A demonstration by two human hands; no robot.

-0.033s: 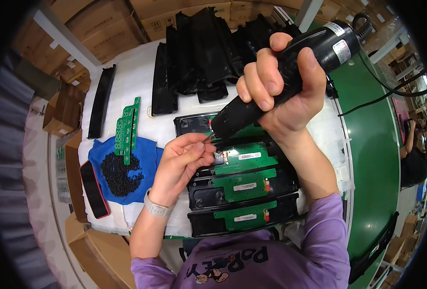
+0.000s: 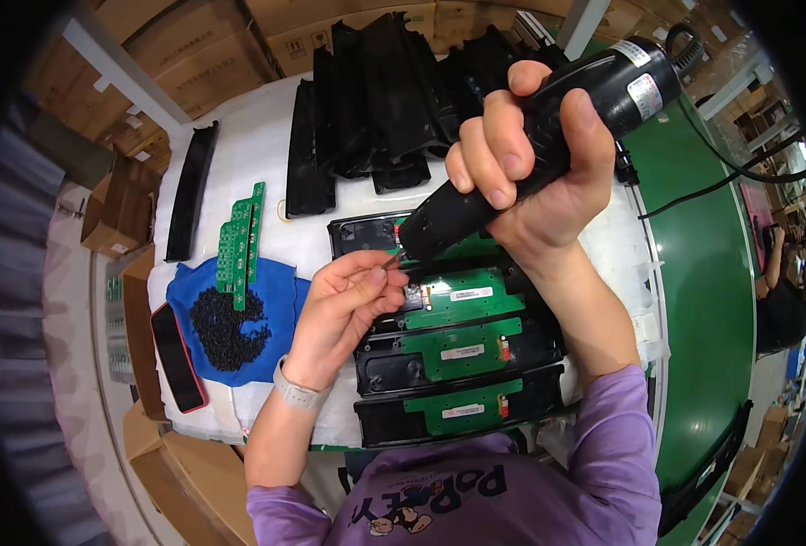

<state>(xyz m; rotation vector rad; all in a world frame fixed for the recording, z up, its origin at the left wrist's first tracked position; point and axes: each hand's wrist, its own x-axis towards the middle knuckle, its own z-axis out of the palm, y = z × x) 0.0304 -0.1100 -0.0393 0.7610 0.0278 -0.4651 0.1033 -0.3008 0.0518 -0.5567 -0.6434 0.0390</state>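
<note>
Boxes of brown cardboard [image 2: 194,64] lined the far side of a white-covered table [image 2: 253,155], where a heap of black plastic housings [image 2: 385,91] lay behind the work. The right hand [image 2: 549,205] was wrapped around a black corded electric screwdriver [image 2: 448,214], fingers and thumb closed on its barrel, with the driver slanting down to the left. At its tip, the left hand [image 2: 353,296] pinched thumb and forefinger together on a tiny dark piece [image 2: 392,261], too small to name. Both met over the rearmost of four black panels [image 2: 362,238], blocking much of it; the nearer three, one before another, showed green circuit boards [image 2: 476,355] set in them. To the left, loose green circuit boards [image 2: 239,246] overlapped a blue cloth [image 2: 280,309] bearing a pile of small black screws [image 2: 226,332], with a red-edged phone [image 2: 177,359] just beside it and a lone black strip [image 2: 191,191] farther back. Small white stickers on the mounted boards had print too fine to make out. Two white labels sat near the driver's cord end, dark characters and handling symbols marked the boxes, and the purple shirt [image 2: 512,510] carried bold dark lettering above a cartoon figure.
</note>
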